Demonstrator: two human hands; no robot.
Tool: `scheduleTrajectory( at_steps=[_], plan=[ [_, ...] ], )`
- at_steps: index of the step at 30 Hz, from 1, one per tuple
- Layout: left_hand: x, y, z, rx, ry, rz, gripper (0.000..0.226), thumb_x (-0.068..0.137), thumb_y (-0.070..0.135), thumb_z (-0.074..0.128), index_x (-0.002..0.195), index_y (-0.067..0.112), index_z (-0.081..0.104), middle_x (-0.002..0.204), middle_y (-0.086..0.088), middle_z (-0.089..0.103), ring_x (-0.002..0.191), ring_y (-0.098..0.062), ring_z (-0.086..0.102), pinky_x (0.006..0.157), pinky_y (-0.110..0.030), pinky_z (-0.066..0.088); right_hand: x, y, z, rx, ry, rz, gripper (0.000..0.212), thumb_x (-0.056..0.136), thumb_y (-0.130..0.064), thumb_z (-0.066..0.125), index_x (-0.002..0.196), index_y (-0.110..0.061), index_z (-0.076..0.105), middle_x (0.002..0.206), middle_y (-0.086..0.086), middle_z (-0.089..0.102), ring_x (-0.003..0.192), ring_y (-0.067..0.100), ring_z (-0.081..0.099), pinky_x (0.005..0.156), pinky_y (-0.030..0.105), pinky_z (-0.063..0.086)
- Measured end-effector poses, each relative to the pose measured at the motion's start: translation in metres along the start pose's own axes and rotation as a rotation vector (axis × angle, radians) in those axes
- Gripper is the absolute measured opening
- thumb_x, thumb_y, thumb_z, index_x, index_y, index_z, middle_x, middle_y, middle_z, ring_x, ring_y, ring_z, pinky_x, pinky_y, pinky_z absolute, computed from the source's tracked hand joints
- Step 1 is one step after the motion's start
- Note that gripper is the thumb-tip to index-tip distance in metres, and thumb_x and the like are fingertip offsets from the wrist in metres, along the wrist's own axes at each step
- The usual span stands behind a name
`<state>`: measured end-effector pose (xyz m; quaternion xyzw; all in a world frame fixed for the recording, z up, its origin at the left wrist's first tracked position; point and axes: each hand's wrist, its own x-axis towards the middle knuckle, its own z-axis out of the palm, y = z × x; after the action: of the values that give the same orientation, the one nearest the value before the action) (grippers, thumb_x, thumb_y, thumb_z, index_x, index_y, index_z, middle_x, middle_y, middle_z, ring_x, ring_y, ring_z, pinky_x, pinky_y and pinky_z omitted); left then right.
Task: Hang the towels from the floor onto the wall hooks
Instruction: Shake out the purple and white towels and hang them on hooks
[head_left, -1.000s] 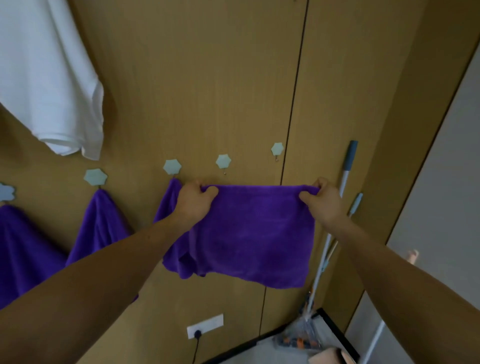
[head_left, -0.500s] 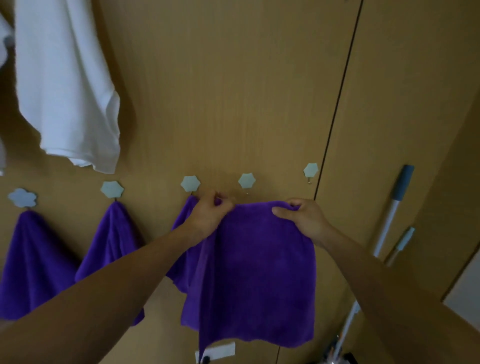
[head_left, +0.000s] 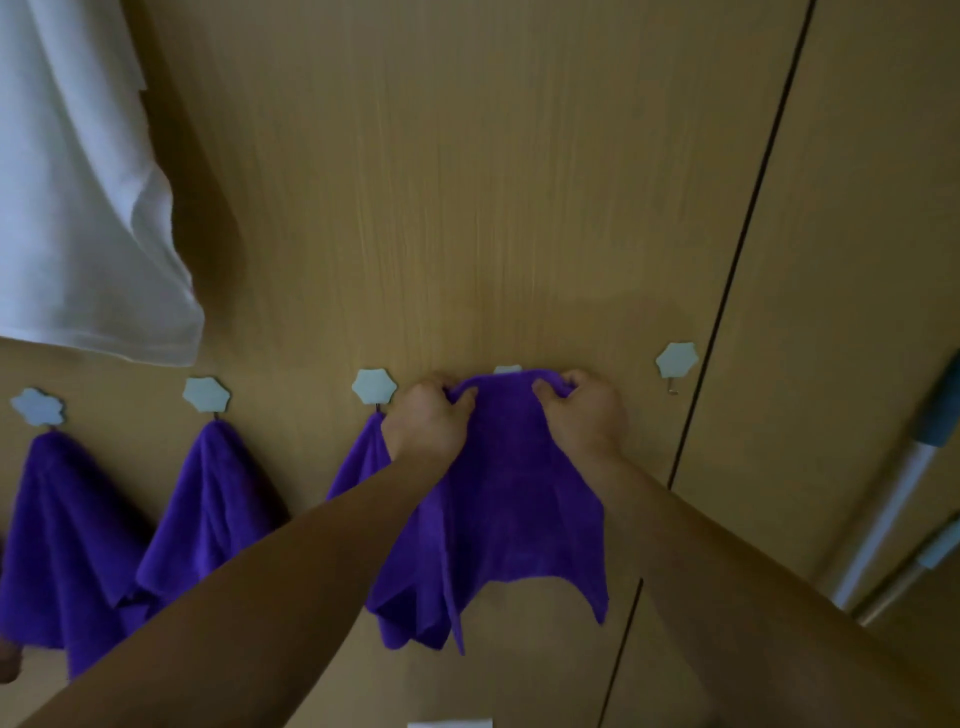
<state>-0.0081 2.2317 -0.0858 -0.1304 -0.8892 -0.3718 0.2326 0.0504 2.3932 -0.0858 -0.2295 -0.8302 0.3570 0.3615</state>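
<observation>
Head view: both forearms reach up from 6–7 o'clock and 5 o'clock to the wood wall (head_left: 519, 208). Left hand (head_left: 426, 423) and right hand (head_left: 584, 415) sit close together, knuckles toward the camera, wrists bent back. Fingers (head_left: 465, 402) of both hands are clenched on the top edge of the purple towel (head_left: 509, 493), bunching it up against the fourth hook (head_left: 507, 370). That hook is mostly covered by the cloth, only its top edge shows; can't tell if the towel is caught on the peg. Towel body hangs down between the arms, lower corners loose.

At 9 o'clock, three more towels hang on hooks: far left (head_left: 57, 530), second (head_left: 208, 509), third (head_left: 363, 467) partly behind the left arm. Fifth hook (head_left: 675, 359) at 3 o'clock is bare. White garment (head_left: 78, 208) at 10 o'clock is cut off by the frame. Mop handles (head_left: 893, 499) at 4 o'clock, blurred and cropped. A white plate at the bottom edge is barely visible.
</observation>
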Motion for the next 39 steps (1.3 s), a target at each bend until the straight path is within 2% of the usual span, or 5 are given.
scheduleTrajectory(
  at_steps=[13,20,25,33,39],
  plan=[
    [-0.018,0.001,0.039,-0.627,-0.636,-0.779,0.031,0.075,0.029,0.066,0.095,0.006,0.070,0.086,-0.014,0.073,0.082,-0.031,0.069,0.074,-0.039,0.059,-0.018,0.017,0.019,0.022,-0.208,0.155,0.020,0.084,-0.031,0.068,0.079,-0.013,0.059,0.073,0.000,0.061,0.068,0.017,0.058,0.058,0.028,0.044],
    [-0.021,0.005,0.028,0.361,-0.370,-0.132,0.044,0.075,0.061,0.061,0.090,0.020,0.056,0.086,0.004,0.060,0.085,-0.019,0.059,0.088,-0.044,0.041,-0.025,0.013,0.013,-0.601,0.103,-0.213,0.050,0.070,-0.048,0.074,0.104,-0.017,0.055,0.105,0.006,0.053,0.099,0.026,0.048,0.084,0.041,0.041],
    [-0.034,0.001,0.037,0.493,-0.039,0.492,0.033,0.086,0.025,0.054,0.117,0.015,0.053,0.112,-0.006,0.054,0.101,-0.026,0.051,0.080,-0.035,0.040,-0.032,0.028,0.019,-0.485,0.042,-0.491,0.022,0.086,-0.021,0.063,0.107,-0.017,0.070,0.097,0.005,0.063,0.092,0.026,0.057,0.078,0.038,0.045],
    [-0.044,-0.022,0.044,-0.192,-0.295,0.415,0.058,0.081,0.021,0.066,0.136,0.014,0.048,0.121,0.001,0.048,0.103,-0.005,0.048,0.086,-0.016,0.037,-0.048,0.049,0.022,0.064,-0.322,-0.323,0.056,0.087,-0.011,0.056,0.142,-0.015,0.048,0.128,0.004,0.056,0.119,0.016,0.051,0.101,0.032,0.043],
    [-0.038,-0.017,0.046,-0.353,-0.524,0.174,0.047,0.072,-0.001,0.065,0.117,0.011,0.058,0.101,-0.003,0.068,0.090,-0.017,0.065,0.077,-0.031,0.053,-0.037,0.047,0.022,0.072,-0.417,-0.165,0.038,0.083,-0.009,0.063,0.120,-0.014,0.062,0.116,0.003,0.058,0.098,0.012,0.055,0.085,0.024,0.043]
  ],
)
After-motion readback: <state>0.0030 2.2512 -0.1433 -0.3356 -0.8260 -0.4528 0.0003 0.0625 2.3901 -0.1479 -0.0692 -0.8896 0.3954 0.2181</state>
